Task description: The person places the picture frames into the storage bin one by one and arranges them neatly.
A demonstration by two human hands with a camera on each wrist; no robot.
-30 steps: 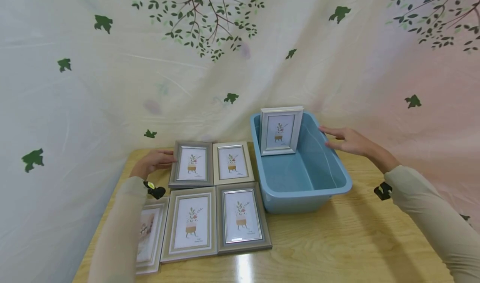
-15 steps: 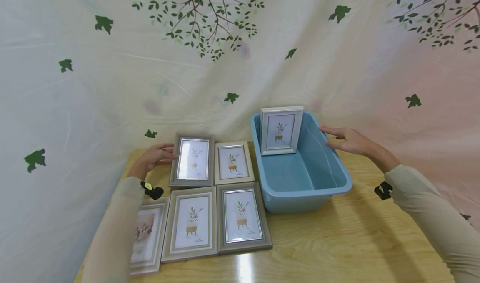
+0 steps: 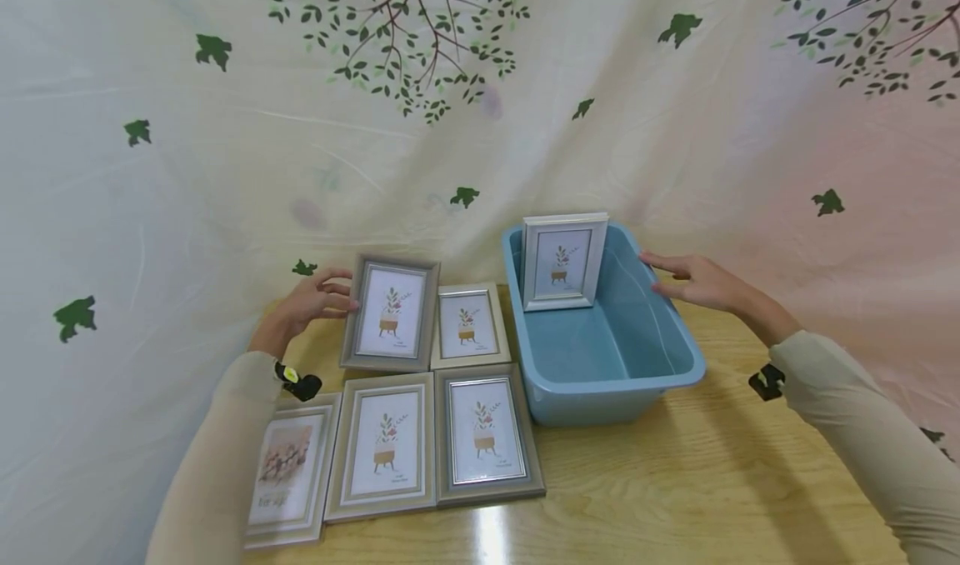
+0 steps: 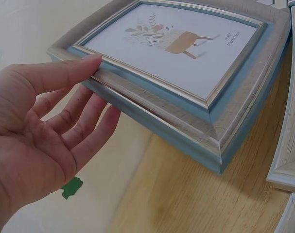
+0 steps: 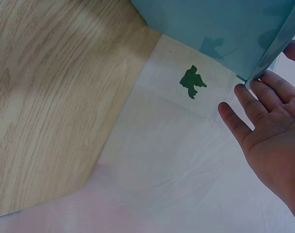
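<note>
At the left, my left hand (image 3: 309,302) pinches a grey-brown picture frame (image 3: 350,344) by its left edge. In the left wrist view the thumb (image 4: 74,73) lies on top of the border and the other fingers sit under it. The frame is tilted up, its far end raised above the table; it holds a white print of a potted plant. My right hand (image 3: 693,280) touches the right rim of a blue plastic bin (image 3: 592,388) with outstretched fingers. Inside the bin, a white picture frame (image 3: 528,267) leans upright against the back left.
A cream frame (image 3: 500,332) lies right beside the tilted one. In front lie a beige frame (image 3: 427,448), a grey frame (image 3: 530,457) and a whitish frame (image 3: 321,465), partly behind the left forearm. A printed cloth (image 3: 225,173) hangs behind the wooden table (image 3: 637,498).
The grey-brown frame's far end has risen from lying flat to a tilt, as my left hand lifts its left edge. My right hand and the bin have stayed put.
</note>
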